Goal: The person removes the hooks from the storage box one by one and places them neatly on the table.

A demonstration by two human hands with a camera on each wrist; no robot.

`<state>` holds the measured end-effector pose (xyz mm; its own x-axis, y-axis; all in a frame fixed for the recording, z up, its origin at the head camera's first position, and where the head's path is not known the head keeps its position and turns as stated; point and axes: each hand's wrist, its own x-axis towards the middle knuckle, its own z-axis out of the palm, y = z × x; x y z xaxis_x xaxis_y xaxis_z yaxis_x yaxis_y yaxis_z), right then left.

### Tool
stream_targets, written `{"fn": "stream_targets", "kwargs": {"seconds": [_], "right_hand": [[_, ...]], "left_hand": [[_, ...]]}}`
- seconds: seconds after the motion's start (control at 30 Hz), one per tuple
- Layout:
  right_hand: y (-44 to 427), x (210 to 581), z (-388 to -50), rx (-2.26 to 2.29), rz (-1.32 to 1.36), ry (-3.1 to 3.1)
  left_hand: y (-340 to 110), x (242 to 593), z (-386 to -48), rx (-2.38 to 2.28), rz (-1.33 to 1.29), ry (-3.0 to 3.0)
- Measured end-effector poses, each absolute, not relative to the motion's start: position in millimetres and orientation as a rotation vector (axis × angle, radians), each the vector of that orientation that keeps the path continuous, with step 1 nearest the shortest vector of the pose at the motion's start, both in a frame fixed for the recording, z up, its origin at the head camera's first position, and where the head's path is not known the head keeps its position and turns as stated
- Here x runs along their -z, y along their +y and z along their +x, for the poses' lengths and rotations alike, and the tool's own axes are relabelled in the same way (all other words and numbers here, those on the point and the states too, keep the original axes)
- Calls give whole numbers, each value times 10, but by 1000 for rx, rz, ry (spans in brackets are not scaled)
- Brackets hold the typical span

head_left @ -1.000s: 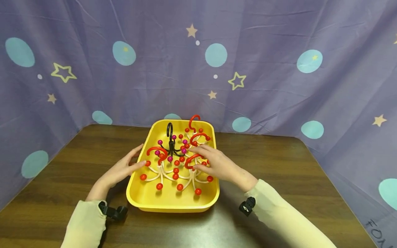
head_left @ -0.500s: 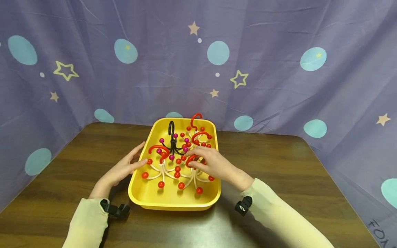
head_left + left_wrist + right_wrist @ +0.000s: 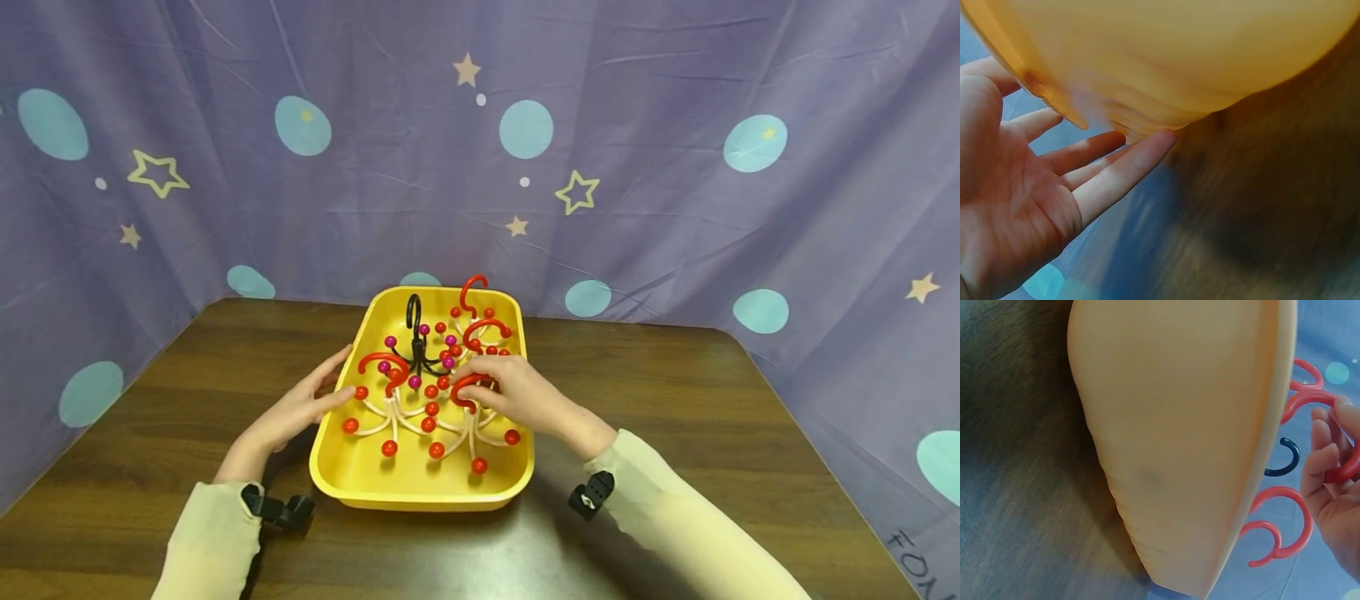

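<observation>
A yellow tray (image 3: 420, 492) holds several pieces, each with curved arms, balls on the arm ends and a hook on top. My left hand (image 3: 296, 408) holds the tray's left rim, thumb over the edge. In the left wrist view its fingers (image 3: 1125, 165) touch the outer wall. My right hand (image 3: 521, 396) pinches the red hook (image 3: 459, 393) of the front-right white-armed piece (image 3: 471, 429). Beside it is another red-hooked white piece (image 3: 392, 408); behind is a black-hooked piece (image 3: 417, 350) with magenta balls. In the right wrist view the right fingers (image 3: 1322, 459) curl at the red hook.
Two more red-hooked pieces, one with a red hook (image 3: 483, 329), stand in the tray's back right. The tray rests on a brown wooden table (image 3: 660, 433). A purple curtain (image 3: 637, 242) with stars and blue ovals hangs behind it.
My right fingers have drawn together around the front-right red hook, which they hovered over a second ago. The left hand keeps its place at the tray; the view has shifted slightly.
</observation>
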<state>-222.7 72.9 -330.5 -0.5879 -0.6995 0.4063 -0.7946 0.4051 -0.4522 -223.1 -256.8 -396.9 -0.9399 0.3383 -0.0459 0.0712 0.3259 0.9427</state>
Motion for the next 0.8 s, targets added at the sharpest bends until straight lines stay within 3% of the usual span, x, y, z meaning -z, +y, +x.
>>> {"fn": "stream_targets", "kwargs": {"seconds": [0.8], "right_hand": [[838,3015,-2257,-980,1304,-2420]], "left_hand": [[-2590,3974,-2229,-1676,394,2341]]}}
